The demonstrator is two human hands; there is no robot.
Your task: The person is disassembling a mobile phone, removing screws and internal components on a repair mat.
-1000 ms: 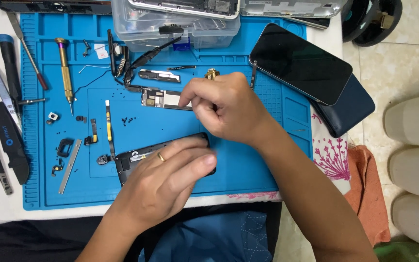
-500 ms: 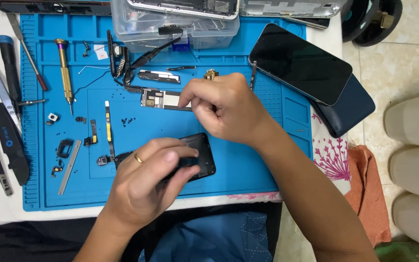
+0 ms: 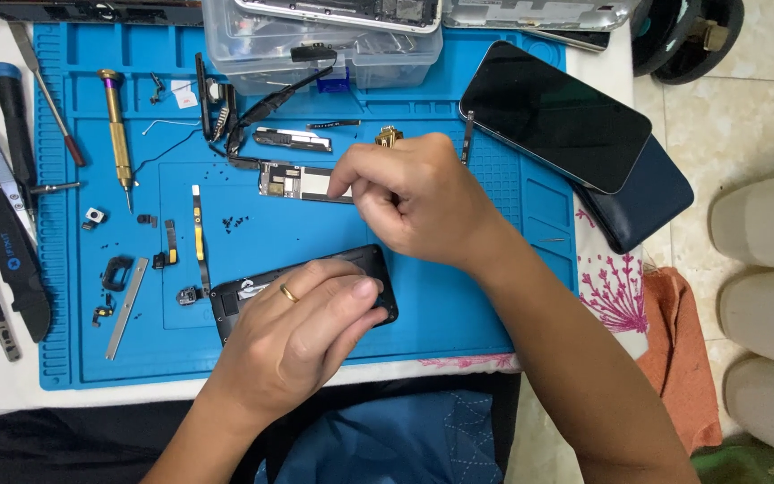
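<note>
Two bare hands are working over a blue repair mat [image 3: 494, 305] filling the middle of the frame. The left hand [image 3: 302, 336], lower centre, is resting on a black phone frame [image 3: 385, 285], fingers pressed together and curled over its near edge. The right hand [image 3: 414, 197], just above, is pinching the end of a small circuit board [image 3: 293, 182] between thumb and forefinger. A gold screwdriver [image 3: 116, 134] is lying at upper left, a dark phone [image 3: 555, 115] at upper right
</note>
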